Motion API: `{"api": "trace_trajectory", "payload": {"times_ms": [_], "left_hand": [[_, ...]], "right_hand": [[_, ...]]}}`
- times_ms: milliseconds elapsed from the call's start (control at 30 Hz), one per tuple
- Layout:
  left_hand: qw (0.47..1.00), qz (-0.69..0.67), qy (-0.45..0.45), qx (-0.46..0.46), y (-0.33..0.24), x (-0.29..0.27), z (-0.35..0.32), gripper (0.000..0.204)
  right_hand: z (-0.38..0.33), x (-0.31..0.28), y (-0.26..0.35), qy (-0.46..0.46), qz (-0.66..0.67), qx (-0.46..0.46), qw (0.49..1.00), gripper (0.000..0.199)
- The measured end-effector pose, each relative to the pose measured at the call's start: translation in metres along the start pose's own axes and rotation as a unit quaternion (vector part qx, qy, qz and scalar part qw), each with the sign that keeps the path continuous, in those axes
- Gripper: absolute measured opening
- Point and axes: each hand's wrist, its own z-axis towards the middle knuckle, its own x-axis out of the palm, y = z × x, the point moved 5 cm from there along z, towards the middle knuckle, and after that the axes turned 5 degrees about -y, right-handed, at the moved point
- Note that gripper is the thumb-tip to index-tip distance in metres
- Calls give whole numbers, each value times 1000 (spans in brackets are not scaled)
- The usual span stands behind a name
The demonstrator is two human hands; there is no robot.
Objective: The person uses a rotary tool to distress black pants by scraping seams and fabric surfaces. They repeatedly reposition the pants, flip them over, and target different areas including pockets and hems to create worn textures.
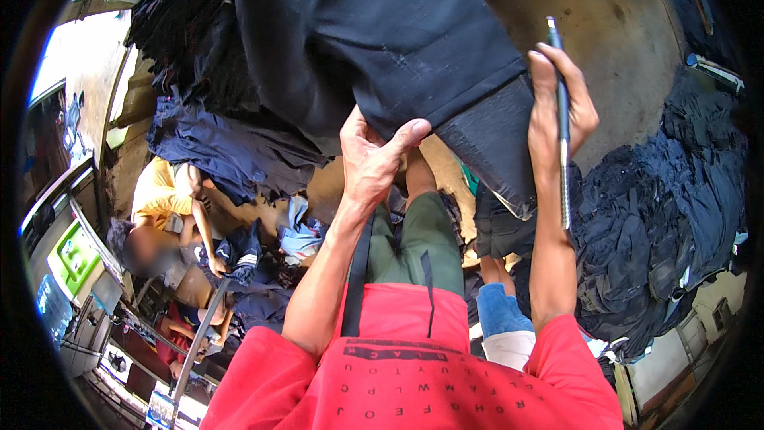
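A black garment [382, 40], which looks like a trouser leg, lies over a flat support at the top centre, with pale scuff marks on its cloth. From its hem sticks out the worn, dark end of a board [493, 131]. My left hand [370, 155] grips the garment's near edge, thumb on top, with the other fingers partly hidden beneath. To the right of the board, my right hand [563, 107] is closed around a slim pen-shaped tool [563, 103]. This tool has a dark barrel, a silver tip pointing away from me and a silvery ridged lower end.
Dark garments [637, 231] are heaped on the right, and more dark clothes [231, 143] are piled on the left. A person in a yellow shirt [155, 191] handles cloth at the left. Another person's blue shorts [501, 310] show beside me. A brown surface [589, 0] spreads at the upper right.
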Motion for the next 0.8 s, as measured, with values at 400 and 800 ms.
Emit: {"api": "trace_trajectory", "payload": {"times_ms": [400, 800], "left_hand": [[998, 69, -13, -5, -4, -4, -5, 23], [995, 90, -20, 47, 3, -7, -5, 23]], "right_hand": [[-66, -5, 41, 190, 118, -178, 958, 29], [-73, -1, 42, 204, 104, -189, 955, 28]]}}
